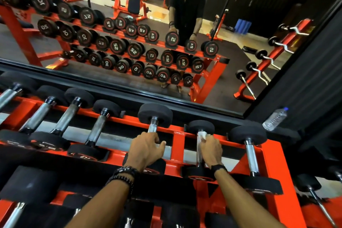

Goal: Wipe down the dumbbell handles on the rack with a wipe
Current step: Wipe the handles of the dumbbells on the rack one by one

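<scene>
- The right hand [211,151] is wrapped around a dumbbell handle [199,151] on the top tier of the red rack [178,146], with a white wipe [203,134] pinched against the metal and showing above the fingers.
- The left hand [146,149] is curled over the handle of the neighbouring dumbbell [155,116] to the left; only the upper part of that handle is seen, and no wipe is held there.
- Only part of the wiped handle is likely to be covered: the wipe is bunched at the far end, so the near end by the wrist could be missed unless the grip is slid along.
- The small dumbbell could be rolled or lifted out of its cradle if it is rubbed hard, since it looks light and only its heads are seated on the rails.
- Fingers could be caught between the handle and the red upright of the rack, which stands just beside the right hand.
- The wipe could be dropped through the gap between the rails onto the lower tier.
- More dumbbells are racked on either side, one just to the right [249,146] and several to the left.
- A plastic water bottle [275,119] lies on the ledge below the mirror [129,42], well apart from the hands.
- Nothing is seen to block the way to the next handle.
</scene>
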Demonstrator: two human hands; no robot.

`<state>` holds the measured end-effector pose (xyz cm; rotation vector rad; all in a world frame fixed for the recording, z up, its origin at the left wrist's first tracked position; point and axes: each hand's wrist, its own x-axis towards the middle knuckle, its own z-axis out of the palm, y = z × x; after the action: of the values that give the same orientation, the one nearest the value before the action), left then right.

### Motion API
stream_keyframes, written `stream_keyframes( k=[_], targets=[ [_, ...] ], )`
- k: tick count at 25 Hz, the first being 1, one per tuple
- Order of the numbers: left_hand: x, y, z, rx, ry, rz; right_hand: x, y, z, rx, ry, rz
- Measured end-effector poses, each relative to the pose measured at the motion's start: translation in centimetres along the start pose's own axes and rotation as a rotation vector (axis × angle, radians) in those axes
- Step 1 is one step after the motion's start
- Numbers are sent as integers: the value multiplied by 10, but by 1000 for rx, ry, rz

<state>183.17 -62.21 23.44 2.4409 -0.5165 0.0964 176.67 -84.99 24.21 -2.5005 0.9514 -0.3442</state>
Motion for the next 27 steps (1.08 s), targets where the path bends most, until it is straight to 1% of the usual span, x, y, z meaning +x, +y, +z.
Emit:
stream_keyframes(
  k=[1,2,3,5,8,10,15,19,21,24,27],
  targets=[
    [-2,0,-1,16,-2,20,-8,6,-8,-78,26,-107],
    [-4,0,0,44,2,47,-13,15,-16,-63,18,-186],
    [-6,-1,1,80,11,77,-15,25,-24,-3,-23,-225],
    [-10,1,2,137,49,175,-17,47,-44,180,-61,-215],
    [-15,10,9,245,131,399,-27,73,-83,257,-13,-192],
    [-22,21,16,292,169,452,-30,86,-104,280,12,-188],
    [-47,81,48,303,118,481,-34,118,-151,254,133,-204],
    [-70,137,69,334,81,490,-44,157,-190,388,168,-209],
    [-86,159,82,345,52,477,-44,179,-200,446,156,-176],
    [-114,194,107,361,75,485,-42,218,-210,518,93,-142],
    [-138,231,121,364,25,415,-46,241,-218,542,34,-162]
  ],
)
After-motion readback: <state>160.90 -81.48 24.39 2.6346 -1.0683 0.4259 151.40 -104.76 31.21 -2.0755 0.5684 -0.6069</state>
